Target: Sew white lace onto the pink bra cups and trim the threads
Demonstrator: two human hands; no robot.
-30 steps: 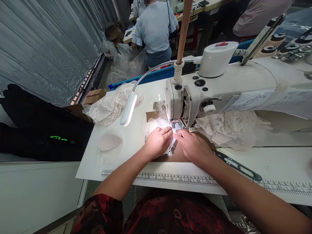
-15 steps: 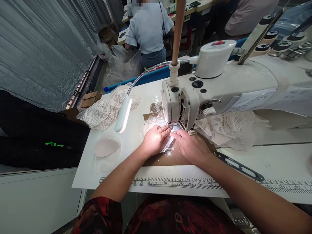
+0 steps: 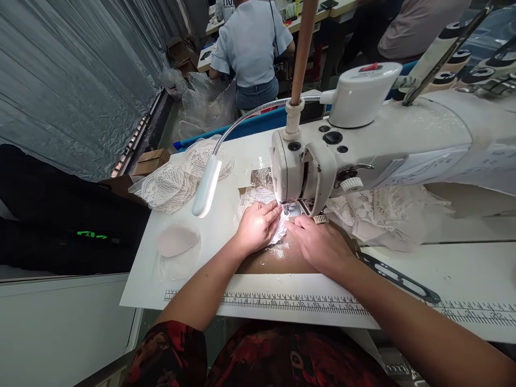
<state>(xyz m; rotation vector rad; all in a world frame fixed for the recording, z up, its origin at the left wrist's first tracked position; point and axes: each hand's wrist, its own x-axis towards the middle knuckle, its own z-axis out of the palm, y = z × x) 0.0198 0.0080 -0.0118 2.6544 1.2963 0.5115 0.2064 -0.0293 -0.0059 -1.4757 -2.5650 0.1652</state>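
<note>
Under the needle area of a white sewing machine (image 3: 296, 166), a piece of white lace (image 3: 279, 231) lies in bright lamp light. My left hand (image 3: 259, 226) is closed on its left side, fingers pressed together close to the presser foot. My right hand (image 3: 318, 239) is closed at the lace's right edge, with its fingertips just in front of the foot. The parts of the lace beneath my fingers are hidden. Brown, partly shiny covering (image 3: 278, 263) shows on the table around the work.
Stacked lace pieces (image 3: 165, 185) lie at the left, near a lamp head (image 3: 207, 185) and a pale oval piece (image 3: 177, 241). More lace (image 3: 374, 209) sits behind my right hand. A dark slotted bar (image 3: 399, 277) and a printed ruler (image 3: 282, 302) are nearer. Another person (image 3: 256, 48) sits beyond.
The view has shifted slightly, so the machine appears a little farther right. Both hands stay at the lace by the presser foot, with very little movement.
</note>
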